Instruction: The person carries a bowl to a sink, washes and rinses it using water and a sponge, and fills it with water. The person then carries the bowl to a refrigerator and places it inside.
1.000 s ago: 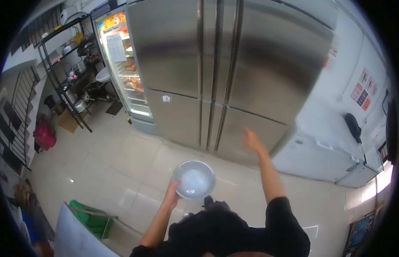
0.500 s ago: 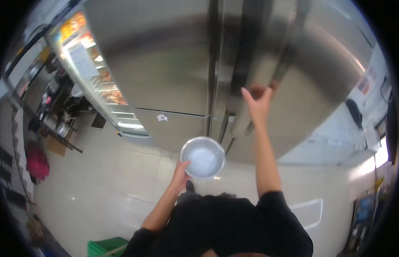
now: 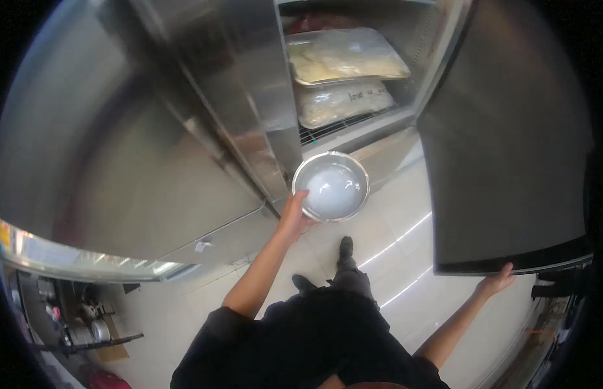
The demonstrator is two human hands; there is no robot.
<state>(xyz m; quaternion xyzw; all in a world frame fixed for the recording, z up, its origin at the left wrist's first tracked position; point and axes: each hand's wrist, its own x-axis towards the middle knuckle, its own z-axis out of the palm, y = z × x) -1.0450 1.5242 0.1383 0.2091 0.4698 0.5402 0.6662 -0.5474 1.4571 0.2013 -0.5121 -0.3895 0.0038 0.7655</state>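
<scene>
The left hand [image 3: 293,211] has its fingers curled over the near rim of a round metal bowl [image 3: 331,186], thumb inside the edge, so it's a proper pinch on the rim and the bowl sits level around the middle of the frame, just in front of the fridge opening. Looks like a pale, whitish something inside the bowl, can't tell what. Over at the lower right, the right hand [image 3: 496,282] is pressed against the bottom edge of the open fridge door [image 3: 509,155], fingers spread along it rather than wrapped around anything. At the top centre, the fridge shelves hold two plastic-wrapped trays [image 3: 345,59] stacked one above the other. The closed steel door [image 3: 120,149] fills the left side.
</scene>
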